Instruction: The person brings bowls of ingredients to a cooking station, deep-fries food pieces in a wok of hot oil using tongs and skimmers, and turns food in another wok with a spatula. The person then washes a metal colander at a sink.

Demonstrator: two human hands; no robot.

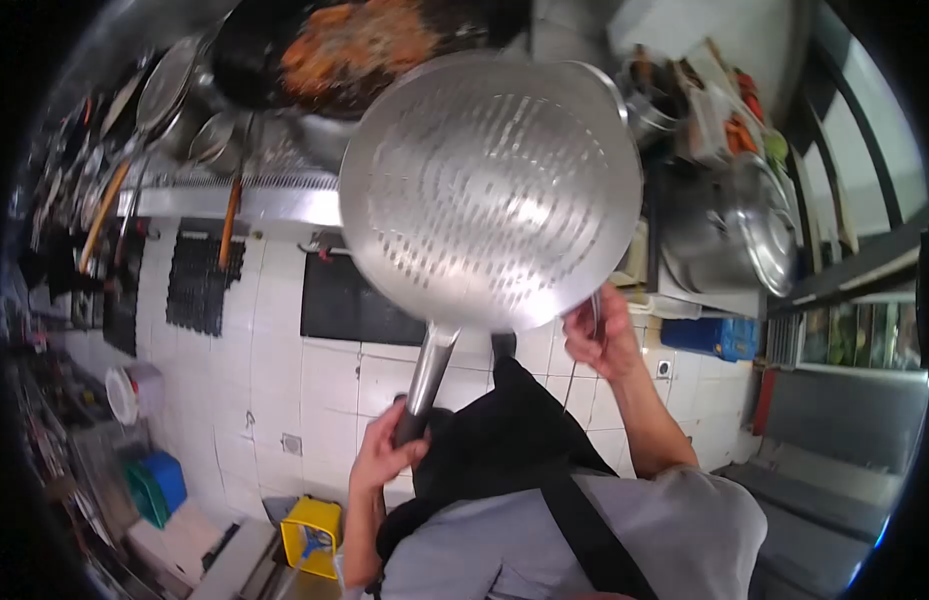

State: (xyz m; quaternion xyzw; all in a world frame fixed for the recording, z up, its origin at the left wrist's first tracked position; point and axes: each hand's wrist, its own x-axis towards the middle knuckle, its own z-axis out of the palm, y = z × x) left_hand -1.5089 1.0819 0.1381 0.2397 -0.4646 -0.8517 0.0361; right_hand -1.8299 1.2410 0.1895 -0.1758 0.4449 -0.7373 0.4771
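Observation:
My left hand (384, 450) is wrapped round the dark grip of a large round metal strainer (484, 190). Its perforated bowl fills the upper middle of the view, held up in front of me. Just under the bowl's lower right edge, my right hand (606, 335) is closed on a thin metal utensil (570, 388), whose working end I cannot make out. Behind the strainer, a dark wok (254, 60) holds orange pieces of food (359, 50) in bubbling oil. The strainer covers part of the wok and the stove edge.
Ladles and strainers with wooden handles (230, 220) hang over the counter edge at left. A big lidded steel pot (709, 225) stands at right, near a blue box (709, 338). A yellow bin (311, 535) sits on the white-tiled floor (284, 390).

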